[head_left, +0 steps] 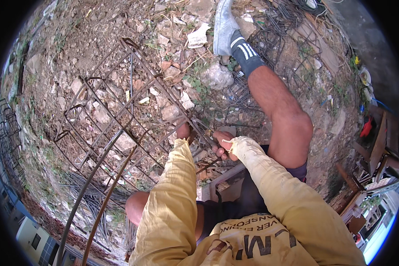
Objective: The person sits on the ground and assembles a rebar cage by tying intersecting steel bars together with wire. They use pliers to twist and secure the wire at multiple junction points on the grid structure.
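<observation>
A cage of rusty steel rebar (111,116) lies tilted in front of me, with square stirrups along its long bars. My left hand (183,130) is at the cage's near right end, against a bar, and its fingers are mostly hidden. Just to the right, my right hand (222,144) is closed beside the end of the long bar (203,133). Its fingers are curled, and what they hold is too small or hidden to make out. Thin wire ends (201,121) stick out at the joint between both hands.
Stones, rubble and weeds cover the ground, with a large pale rock (217,76) ahead. Tangled dark wire (281,33) lies at the far right. Two long bent rods (103,199) cross the lower left. Scrap wood (377,144) stands at the right edge. My outstretched leg (290,128) bounds the right.
</observation>
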Available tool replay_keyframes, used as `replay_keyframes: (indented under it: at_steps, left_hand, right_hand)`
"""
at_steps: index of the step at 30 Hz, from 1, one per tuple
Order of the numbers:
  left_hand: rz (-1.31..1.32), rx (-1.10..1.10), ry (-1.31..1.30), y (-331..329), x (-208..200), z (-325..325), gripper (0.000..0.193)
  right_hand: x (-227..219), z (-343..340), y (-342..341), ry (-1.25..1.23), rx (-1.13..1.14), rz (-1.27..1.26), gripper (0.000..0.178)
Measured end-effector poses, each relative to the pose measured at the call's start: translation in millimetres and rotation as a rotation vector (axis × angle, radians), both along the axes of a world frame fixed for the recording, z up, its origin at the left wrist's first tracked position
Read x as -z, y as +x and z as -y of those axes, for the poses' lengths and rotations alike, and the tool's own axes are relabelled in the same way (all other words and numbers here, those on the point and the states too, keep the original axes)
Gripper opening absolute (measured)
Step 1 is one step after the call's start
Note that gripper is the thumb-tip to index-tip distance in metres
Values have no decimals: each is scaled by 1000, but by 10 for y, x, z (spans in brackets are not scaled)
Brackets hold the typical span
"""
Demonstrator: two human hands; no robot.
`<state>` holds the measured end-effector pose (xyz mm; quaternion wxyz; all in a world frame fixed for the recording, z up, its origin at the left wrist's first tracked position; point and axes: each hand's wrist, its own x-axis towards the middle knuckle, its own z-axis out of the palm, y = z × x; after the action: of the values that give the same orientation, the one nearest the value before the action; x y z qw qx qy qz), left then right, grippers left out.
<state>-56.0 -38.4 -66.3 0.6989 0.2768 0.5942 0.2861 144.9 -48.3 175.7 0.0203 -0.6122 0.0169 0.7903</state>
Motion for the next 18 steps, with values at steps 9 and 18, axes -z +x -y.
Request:
replay_keyframes:
  at_steps: [9,18]
  left_hand:
    - [123,-141,-110,-18,-125,24,54]
    - [-1,-39,83,53,-12,58,50]
  right_hand:
    - [73,79,-41,365,-356,188,60]
    - [262,149,-48,408,-524,257,61]
